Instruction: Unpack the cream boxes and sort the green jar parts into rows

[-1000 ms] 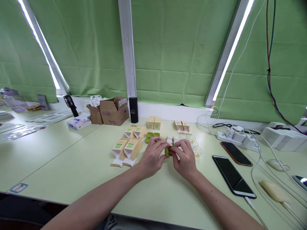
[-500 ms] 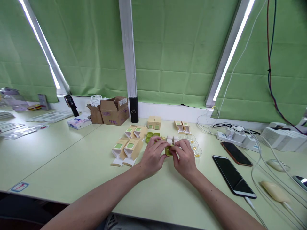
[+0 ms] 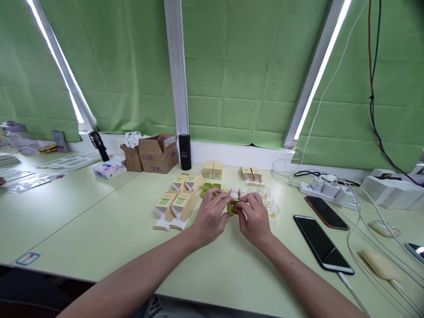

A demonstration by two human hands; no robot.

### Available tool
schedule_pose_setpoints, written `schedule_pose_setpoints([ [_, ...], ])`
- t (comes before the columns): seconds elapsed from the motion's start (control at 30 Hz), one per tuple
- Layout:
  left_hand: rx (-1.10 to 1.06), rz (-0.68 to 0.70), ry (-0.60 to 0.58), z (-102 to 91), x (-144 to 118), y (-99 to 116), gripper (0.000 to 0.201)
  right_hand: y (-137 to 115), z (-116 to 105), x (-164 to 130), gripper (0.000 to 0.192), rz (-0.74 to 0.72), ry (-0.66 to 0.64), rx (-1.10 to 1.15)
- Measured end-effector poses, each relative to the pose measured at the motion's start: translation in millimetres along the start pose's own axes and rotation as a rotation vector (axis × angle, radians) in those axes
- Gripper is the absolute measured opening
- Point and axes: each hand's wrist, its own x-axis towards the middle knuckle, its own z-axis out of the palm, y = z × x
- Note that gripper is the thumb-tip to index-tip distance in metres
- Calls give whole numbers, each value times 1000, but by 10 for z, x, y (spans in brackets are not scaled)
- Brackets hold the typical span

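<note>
Green case [image 3: 232, 208] sits pinched between left hand [image 3: 210, 216] and right hand [image 3: 255, 221] mid-worktop [image 3: 99, 229]; a light, even fingertip grip looks best.

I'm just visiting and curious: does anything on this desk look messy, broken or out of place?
Nothing looks broken or spilled. Both hands hold a small green piece. The tan cartons lie with flaps open, and white cables sprawl loosely beside two phones.
</note>
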Motion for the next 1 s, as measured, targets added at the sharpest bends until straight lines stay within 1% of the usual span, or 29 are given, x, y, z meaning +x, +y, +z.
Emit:
schedule_pose_setpoints([
  [1.0,47,-25,14,3,1,-33,40,-9,3,3,19,-1,-8,5],
])
